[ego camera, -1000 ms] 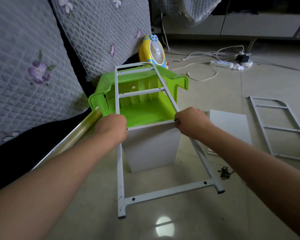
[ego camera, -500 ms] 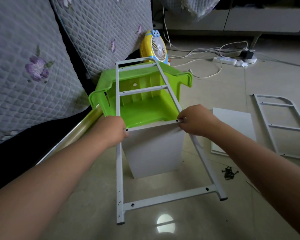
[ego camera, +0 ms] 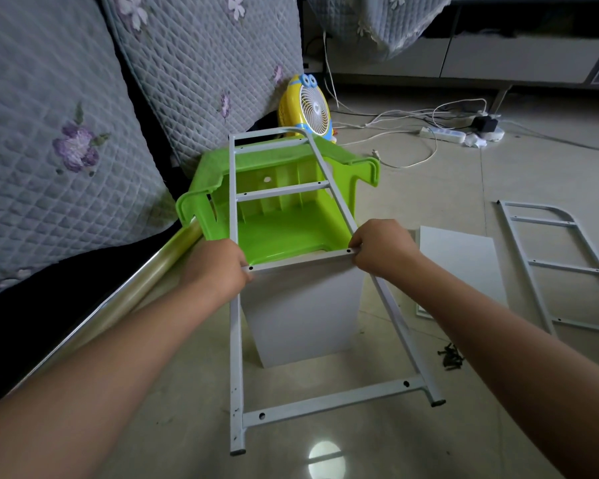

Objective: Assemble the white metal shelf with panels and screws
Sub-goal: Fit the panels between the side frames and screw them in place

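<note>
A white metal side frame point(ego camera: 236, 357) with several rungs lies tilted, its far end resting on a green plastic stool point(ego camera: 277, 233). A white panel point(ego camera: 301, 312) hangs under the frame's middle rung, its top edge along that rung. My left hand point(ego camera: 218, 267) grips the frame's left rail at the panel's left corner. My right hand point(ego camera: 382, 248) grips the right rail at the panel's right corner. A second white panel point(ego camera: 460, 267) lies flat on the floor to the right. Beyond it lies a second side frame point(ego camera: 564, 267). A small pile of black screws point(ego camera: 450, 357) sits on the floor.
Quilted grey cushions point(ego camera: 66, 150) and a sofa edge with a shiny rail point(ego camera: 128, 295) fill the left. A yellow desk fan point(ego camera: 306, 108) stands behind the stool. A power strip point(ego camera: 443, 134) and loose cables lie on the tiled floor at the back.
Both hands keep their hold at the panel's corners. The frame and panel have shifted slightly, the near end sliding toward me.
</note>
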Demonstrator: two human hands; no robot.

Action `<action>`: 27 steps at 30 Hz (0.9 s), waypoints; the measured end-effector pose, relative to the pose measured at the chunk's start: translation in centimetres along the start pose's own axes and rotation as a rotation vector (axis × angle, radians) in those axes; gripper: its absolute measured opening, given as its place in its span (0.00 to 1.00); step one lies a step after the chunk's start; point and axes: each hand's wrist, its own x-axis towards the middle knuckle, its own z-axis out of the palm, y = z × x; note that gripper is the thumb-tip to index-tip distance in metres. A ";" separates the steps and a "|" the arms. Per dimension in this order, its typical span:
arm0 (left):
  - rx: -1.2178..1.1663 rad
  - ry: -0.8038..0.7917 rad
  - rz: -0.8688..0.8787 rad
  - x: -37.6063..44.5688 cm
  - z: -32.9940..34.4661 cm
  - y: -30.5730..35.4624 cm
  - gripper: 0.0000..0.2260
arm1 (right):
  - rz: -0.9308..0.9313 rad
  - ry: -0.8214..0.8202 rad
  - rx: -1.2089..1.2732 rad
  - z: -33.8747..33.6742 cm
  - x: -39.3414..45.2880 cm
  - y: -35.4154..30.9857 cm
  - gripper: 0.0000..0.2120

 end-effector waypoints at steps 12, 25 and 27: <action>0.435 -0.081 0.043 -0.2 0.4 0.9 0.09 | -0.075 -0.089 -0.146 -0.7 -0.4 -0.3 0.14; 0.484 -0.055 0.034 -0.5 0.5 1.0 0.09 | -0.087 -0.025 0.036 -0.8 -1.0 1.0 0.13; 0.428 -0.049 0.031 -0.4 0.6 0.6 0.09 | -0.068 0.015 0.130 -0.9 -1.4 1.2 0.12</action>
